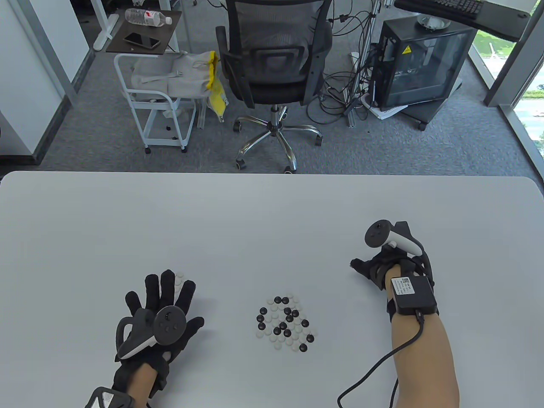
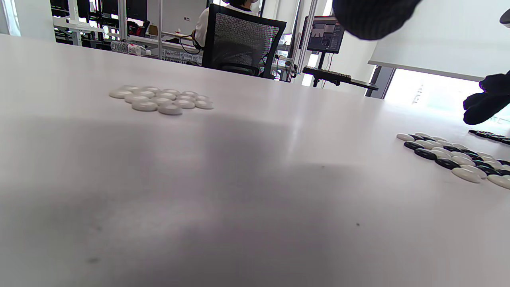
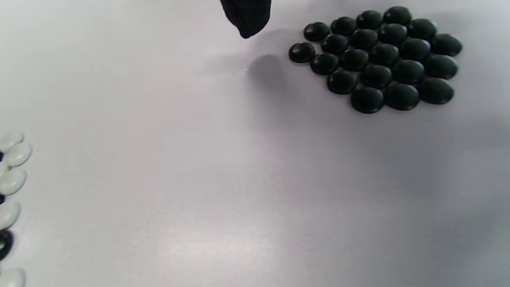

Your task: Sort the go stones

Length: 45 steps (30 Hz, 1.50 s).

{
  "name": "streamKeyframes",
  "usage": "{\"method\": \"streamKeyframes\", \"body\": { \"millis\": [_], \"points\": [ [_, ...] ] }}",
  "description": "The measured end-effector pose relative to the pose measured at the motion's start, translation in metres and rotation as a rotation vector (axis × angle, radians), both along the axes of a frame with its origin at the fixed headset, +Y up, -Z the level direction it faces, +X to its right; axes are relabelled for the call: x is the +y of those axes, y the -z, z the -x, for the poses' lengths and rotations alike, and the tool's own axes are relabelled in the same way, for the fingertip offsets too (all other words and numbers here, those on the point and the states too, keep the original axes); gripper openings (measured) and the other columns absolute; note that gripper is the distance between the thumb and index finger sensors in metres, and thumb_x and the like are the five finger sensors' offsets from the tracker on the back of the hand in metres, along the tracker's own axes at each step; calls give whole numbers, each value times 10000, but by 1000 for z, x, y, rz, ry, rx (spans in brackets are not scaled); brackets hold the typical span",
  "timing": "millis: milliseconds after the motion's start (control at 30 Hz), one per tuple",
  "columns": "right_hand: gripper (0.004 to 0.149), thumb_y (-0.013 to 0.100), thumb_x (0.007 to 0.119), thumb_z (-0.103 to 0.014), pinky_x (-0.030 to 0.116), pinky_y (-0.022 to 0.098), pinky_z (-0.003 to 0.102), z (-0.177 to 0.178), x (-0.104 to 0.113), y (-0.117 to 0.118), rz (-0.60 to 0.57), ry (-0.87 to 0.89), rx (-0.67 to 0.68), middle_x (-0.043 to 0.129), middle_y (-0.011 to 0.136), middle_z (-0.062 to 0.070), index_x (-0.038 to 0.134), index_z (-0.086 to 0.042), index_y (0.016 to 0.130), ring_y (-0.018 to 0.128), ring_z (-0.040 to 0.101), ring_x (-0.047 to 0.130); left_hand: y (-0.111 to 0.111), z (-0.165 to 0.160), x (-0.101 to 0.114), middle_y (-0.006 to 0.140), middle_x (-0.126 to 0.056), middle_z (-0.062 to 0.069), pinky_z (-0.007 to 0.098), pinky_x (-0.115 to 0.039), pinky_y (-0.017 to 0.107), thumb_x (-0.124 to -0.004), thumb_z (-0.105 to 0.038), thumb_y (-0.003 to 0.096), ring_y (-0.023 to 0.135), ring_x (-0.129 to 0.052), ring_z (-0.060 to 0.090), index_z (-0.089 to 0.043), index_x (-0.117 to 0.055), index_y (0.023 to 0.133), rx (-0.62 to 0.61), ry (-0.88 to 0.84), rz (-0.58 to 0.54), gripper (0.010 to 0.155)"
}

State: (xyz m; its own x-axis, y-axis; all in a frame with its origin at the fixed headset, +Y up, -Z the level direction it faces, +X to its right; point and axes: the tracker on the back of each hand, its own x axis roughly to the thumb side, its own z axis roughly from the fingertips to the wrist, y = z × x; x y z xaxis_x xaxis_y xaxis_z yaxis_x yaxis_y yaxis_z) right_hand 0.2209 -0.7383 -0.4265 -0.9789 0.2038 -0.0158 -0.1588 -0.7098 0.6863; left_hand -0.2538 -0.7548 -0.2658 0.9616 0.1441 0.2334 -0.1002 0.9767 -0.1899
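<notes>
Evidently, the sorting was caught partway through, a judgement made from how the stones lay. A mixed pile of black and white Go stones (image 1: 284, 323) was seen near the table's (image 1: 272, 204) near edge, about midway between its left and right edges. A cluster of white stones (image 2: 161, 99) had been gathered toward the left edge, and in the table view it was mostly hidden under the fingers of the left hand (image 1: 159, 316). A cluster of black stones (image 3: 378, 59) was set out toward the right edge, packed in touching rows.

The left hand was held flat over the white cluster, its fingers straight and spread, with nothing gripped. The right hand (image 1: 382, 265) rested near the black cluster with its fingers loosely bent and apart; no stone was seen in them, and only one dark fingertip (image 3: 247, 18) entered the right wrist view, hanging clear of the table.

The next move was judged to call for a reach back to the mixed pile and a fine fingertip pinch on a single stone of the matching colour.

The stones were small, smooth, glossy lens-shaped discs, likely to slide on the matte pale tabletop. The gloves were of dark knit fabric, with a hard plastic tracker (image 1: 168, 325) strapped on the left one.
</notes>
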Motion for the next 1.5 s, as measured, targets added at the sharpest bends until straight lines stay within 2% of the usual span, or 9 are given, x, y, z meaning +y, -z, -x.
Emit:
{"method": "streamKeyframes", "body": {
  "millis": [200, 467, 567, 767, 967, 1133, 1333, 1500],
  "points": [
    [701, 616, 501, -500, 111, 542, 918, 66, 9, -17, 1, 87, 268, 82, 1135, 406, 654, -40, 1123, 918, 671, -41, 0, 1, 0, 1125, 155, 254, 819, 36, 497, -564, -566, 584, 942, 193, 526, -212, -151, 1183, 3, -1, 6, 808],
    [699, 615, 502, -500, 114, 541, 918, 154, -3, -56, 18, 192, 578, 59, 1128, 410, 591, -50, 1142, 912, 672, -49, 0, 2, 0, 1125, 157, 254, 819, 37, 497, -564, -566, 585, 942, 194, 526, -212, -152, 1184, 2, -7, 8, 809],
    [701, 613, 494, -500, 109, 541, 917, 176, -10, -64, 39, 206, 640, 36, 1122, 413, 561, -56, 1152, 907, 672, -68, 0, 3, 0, 1125, 157, 254, 819, 39, 496, -564, -566, 585, 941, 196, 526, -210, -151, 1185, 2, -7, 9, 811],
    [721, 611, 483, -505, 90, 534, 915, 202, -28, -66, 88, 163, 672, -4, 1108, 415, 510, -51, 1170, 891, 670, -92, 0, 6, 2, 1124, 158, 257, 819, 40, 496, -565, -565, 584, 941, 196, 526, -213, -152, 1184, 6, -14, 2, 810],
    [705, 609, 489, -499, 81, 532, 912, 205, -33, -48, 33, 182, 571, 3, 1108, 416, 521, -67, 1165, 892, 668, -90, 0, 8, 2, 1125, 158, 254, 819, 40, 496, -565, -566, 583, 942, 197, 524, -212, -151, 1184, 10, -17, 3, 811],
    [693, 609, 488, -499, 84, 533, 912, 185, -30, -22, 3, 145, 445, 17, 1108, 416, 552, -80, 1157, 896, 667, -80, -1, 8, 2, 1124, 157, 257, 819, 40, 495, -565, -564, 585, 941, 196, 526, -209, -151, 1185, 8, -18, 2, 810],
    [693, 609, 498, -497, 102, 544, 916, 126, -21, -3, 13, 65, 278, 87, 1135, 400, 662, -57, 1119, 919, 668, -39, -1, 9, 2, 1125, 157, 255, 819, 39, 496, -565, -565, 584, 941, 196, 525, -211, -154, 1185, 7, -20, 0, 809],
    [680, 610, 504, -496, 107, 545, 915, 75, -19, -4, 52, 13, 199, 106, 1142, 386, 699, -66, 1100, 922, 667, -39, -1, 9, 2, 1126, 156, 254, 819, 37, 498, -566, -564, 584, 944, 192, 525, -211, -154, 1185, 5, -16, 6, 809]
  ]
}}
